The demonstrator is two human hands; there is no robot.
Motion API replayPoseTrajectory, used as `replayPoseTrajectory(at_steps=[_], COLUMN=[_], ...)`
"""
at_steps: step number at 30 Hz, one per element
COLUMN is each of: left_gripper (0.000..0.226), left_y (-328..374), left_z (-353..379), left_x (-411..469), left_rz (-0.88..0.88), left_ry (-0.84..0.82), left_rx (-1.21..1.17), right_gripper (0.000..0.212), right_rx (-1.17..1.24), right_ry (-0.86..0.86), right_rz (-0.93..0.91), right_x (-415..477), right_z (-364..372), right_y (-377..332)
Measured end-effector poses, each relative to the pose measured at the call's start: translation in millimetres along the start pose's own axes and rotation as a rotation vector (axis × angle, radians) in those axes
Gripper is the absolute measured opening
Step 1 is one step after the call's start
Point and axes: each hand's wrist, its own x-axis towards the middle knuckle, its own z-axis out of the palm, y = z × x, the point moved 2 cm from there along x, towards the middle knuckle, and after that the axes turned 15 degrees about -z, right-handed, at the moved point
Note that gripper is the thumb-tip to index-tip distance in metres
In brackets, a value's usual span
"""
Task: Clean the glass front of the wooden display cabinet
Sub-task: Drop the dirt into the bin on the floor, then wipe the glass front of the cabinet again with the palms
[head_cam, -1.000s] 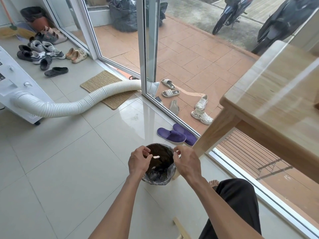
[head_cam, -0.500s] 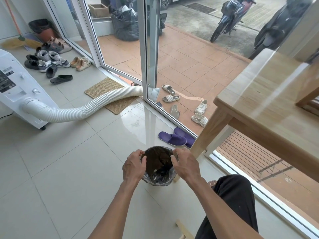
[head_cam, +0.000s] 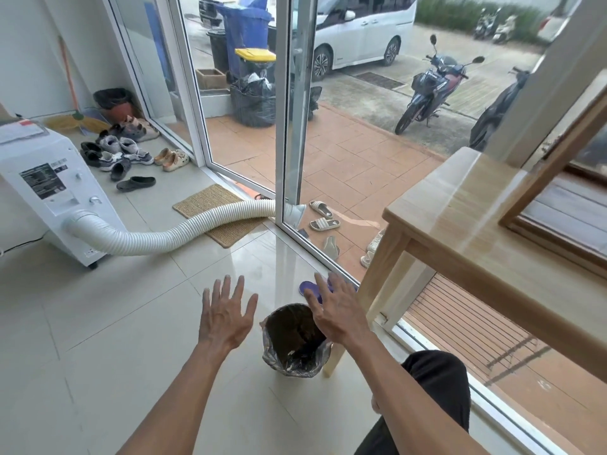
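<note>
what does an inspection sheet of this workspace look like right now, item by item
surface: glossy pale floor tiles, bare around the bin
job's things: light wooden glass-topped cabinet at right; no cloth or spray seen
clutter: small round bin with black liner beside the cabinet leg; purple slippers behind it; pile of shoes by the far wall
grippers: left hand and right hand open, fingers spread, empty, above the bin
cables: white ribbed hose from the white portable unit to the door gap
surroundings: glass sliding doors, woven mat, motorbikes outside
</note>
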Motion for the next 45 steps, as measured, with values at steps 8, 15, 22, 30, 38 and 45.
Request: replayPoseTrajectory(at_steps=[8,15,22,30,38,45], left_gripper=[0.078,0.080,0.081,0.078,0.078,0.076], left_y=[-8.4,22.4,82.2,179.5,275.7,356.9], left_z=[-72.1,-130.9,-168.8,-174.2,-141.3,-102.2], left_x=[-14.8,-27.0,-35.9,-65.6,-99.7,-144.8], left_rz=[-0.063,0.031,0.187,0.400,0.614,0.868], left_ry=[0.027,0.156,0.208,0.372,0.319,0.248], left_rx=[0.023,0.022,0.017,-0.035,-0.004,-0.046], right_gripper=[0.086,0.084,0.086,0.080,0.078,0.078], right_rx=[-0.121,-0.164,-0.230,-0.319,-0.309,-0.350], right_ry=[0.139,0.206,0.323,0.417,0.495,0.543], right_rz=[-0.128,-0.145,-0.110,0.063,0.215,0.357], right_x=[-2.1,-11.3,-35.5,-99.6,-178.0,-242.1], right_z=[-44.3,-99.0,-168.7,-229.3,-254.0,-251.6], right_y=[-34.9,-46.4,-31.9,32.7,95.8,138.7])
